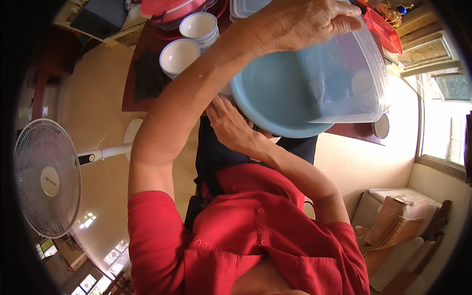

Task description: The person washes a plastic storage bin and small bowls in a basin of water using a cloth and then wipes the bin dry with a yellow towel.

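Note:
A light-blue plastic basin [273, 88] sits at the near edge of a dark red table [354, 132]. Over its right part leans a clear plastic container [343, 81], tilted, with several edges layered along its right side. My left hand [313, 24] reaches across from the left and grips its upper edge; the exact finger contact is partly hidden. My right hand [230, 123] lies at the basin's lower left rim, its fingers pointing to the upper left; whether they grip anything is unclear. Stacked white bowls with blue rims [179, 57] stand to the left of the basin, close to my left forearm.
A pink lidded container [171, 9], more clear plastic containers [247, 8] and a red plastic basket [383, 29] are towards the far side. A dark cloth [147, 75] lies left. One cup [381, 126] is at the right table edge. A fan [48, 179] stands left.

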`<state>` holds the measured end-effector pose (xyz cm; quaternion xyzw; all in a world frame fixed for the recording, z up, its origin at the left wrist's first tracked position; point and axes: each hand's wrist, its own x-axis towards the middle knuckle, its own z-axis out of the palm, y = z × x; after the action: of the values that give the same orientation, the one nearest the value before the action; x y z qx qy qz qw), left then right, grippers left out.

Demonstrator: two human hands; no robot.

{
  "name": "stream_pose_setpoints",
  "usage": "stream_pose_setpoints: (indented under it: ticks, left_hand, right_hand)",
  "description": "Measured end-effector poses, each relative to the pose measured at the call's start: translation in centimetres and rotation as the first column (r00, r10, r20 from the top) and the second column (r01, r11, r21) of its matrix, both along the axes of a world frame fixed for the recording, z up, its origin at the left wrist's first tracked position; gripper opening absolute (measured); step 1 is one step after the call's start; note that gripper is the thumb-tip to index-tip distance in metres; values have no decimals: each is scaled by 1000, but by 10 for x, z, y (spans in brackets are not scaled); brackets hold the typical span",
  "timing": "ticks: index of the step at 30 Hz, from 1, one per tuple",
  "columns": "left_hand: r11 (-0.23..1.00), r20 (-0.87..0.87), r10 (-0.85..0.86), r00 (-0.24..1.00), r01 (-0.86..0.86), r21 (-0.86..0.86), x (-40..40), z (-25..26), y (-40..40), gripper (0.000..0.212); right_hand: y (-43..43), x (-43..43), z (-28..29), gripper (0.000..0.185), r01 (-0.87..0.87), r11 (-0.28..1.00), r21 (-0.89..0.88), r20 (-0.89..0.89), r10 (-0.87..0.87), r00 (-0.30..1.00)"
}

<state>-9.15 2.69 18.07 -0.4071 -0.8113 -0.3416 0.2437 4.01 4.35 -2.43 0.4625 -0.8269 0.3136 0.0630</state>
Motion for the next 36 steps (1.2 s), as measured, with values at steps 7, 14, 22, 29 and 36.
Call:
stream_pose_setpoints:
  ticks: [7, 14, 22, 29, 36]
  left_hand:
    - [995, 72, 5, 997, 2, -95, -5, 7, -6, 52]
    - [978, -50, 41, 998, -50, -204, -2, 15, -21, 64]
    - [920, -268, 65, 961, -162, -357, -9, 25, -14, 16]
    - [840, -180, 347, 921, -390, -376, 21, 16, -44, 43]
    - [688, -254, 601, 758, -652, -318, 69, -19, -92, 63]
  right_hand:
    - [-42, -35, -8, 47, 206, 933, 297, -192, -153, 969]
    - [-24, -19, -11, 26, 184, 856, 484, -457, 68, 887]
    - [39, 23, 62, 31, -16, 952, -307, 278, 105, 955]
    - [162, 19, 96, 32, -46, 770, -636, 653, 569, 501]
    - [222, 13, 118, 56, 515, 663, -544, 838, 467, 283]
